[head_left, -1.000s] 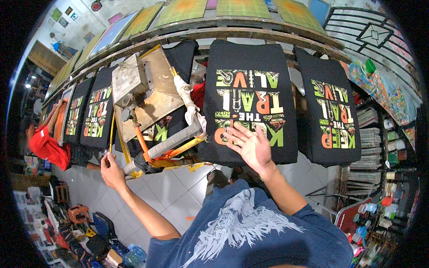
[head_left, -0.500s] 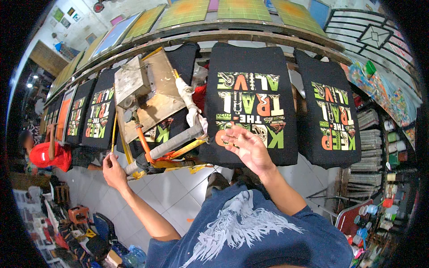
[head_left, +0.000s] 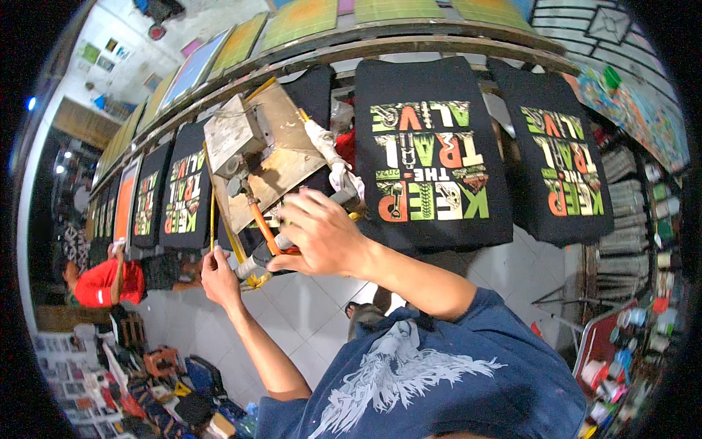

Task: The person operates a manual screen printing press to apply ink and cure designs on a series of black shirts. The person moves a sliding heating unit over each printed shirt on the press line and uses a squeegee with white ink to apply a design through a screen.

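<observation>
At eight o'clock my left hand (head_left: 219,280) had its thumb and fingertips pinched together at the lower end of a thin, straight yellow rod (head_left: 213,223). My right hand (head_left: 318,235), near the centre, was blurred, fingers loosely spread and thumb reaching toward nine o'clock, over a grey tape-wrapped bar (head_left: 346,196); I couldn't tell if it touched. Beyond, toward eleven o'clock, a tan sheet-metal panel (head_left: 291,155) sat tilted, bearing a closed, pale, boxy metal housing (head_left: 232,132), its inside hidden. At two o'clock lay a black cloth shirt (head_left: 431,157) with green, orange and white lettering. White and coloured round plastic tubs (head_left: 635,317) crowded by a dark-red flat board (head_left: 598,333) at four o'clock, and pale cylindrical pots (head_left: 664,260) lined three o'clock, all too small to show their contents. Toward nine o'clock was a co-worker in a red shirt (head_left: 113,284).
</observation>
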The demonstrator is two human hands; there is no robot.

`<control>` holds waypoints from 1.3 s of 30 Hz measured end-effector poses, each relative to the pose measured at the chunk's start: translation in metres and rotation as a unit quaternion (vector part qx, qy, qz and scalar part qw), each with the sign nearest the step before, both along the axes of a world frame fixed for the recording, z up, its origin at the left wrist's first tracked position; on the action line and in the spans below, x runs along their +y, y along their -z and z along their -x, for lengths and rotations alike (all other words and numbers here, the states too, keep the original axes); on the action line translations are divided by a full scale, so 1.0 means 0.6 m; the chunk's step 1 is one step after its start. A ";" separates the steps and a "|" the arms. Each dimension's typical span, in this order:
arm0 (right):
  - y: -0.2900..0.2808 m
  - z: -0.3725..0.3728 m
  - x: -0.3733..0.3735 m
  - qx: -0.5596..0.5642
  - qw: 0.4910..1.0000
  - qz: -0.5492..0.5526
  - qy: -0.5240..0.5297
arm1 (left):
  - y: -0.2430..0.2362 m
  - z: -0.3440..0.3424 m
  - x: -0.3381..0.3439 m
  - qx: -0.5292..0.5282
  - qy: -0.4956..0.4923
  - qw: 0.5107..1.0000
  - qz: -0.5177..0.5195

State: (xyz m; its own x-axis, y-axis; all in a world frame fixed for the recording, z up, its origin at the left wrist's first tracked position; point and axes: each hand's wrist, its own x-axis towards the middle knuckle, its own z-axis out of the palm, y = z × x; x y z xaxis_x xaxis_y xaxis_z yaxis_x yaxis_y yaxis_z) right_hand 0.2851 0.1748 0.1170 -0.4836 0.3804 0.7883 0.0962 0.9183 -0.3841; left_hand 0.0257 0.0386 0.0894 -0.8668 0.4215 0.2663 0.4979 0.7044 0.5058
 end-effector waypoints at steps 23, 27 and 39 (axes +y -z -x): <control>0.035 -0.014 -0.375 -0.184 0.900 0.085 0.386 | -0.035 -0.021 -0.189 0.088 0.360 0.927 -0.060; 0.014 -0.047 -0.455 -0.203 0.872 0.120 0.430 | -0.022 -0.048 -0.214 0.099 0.426 0.891 -0.118; -0.001 -0.064 -0.522 -0.229 0.813 0.162 0.510 | -0.030 -0.072 -0.161 0.099 0.574 0.795 -0.167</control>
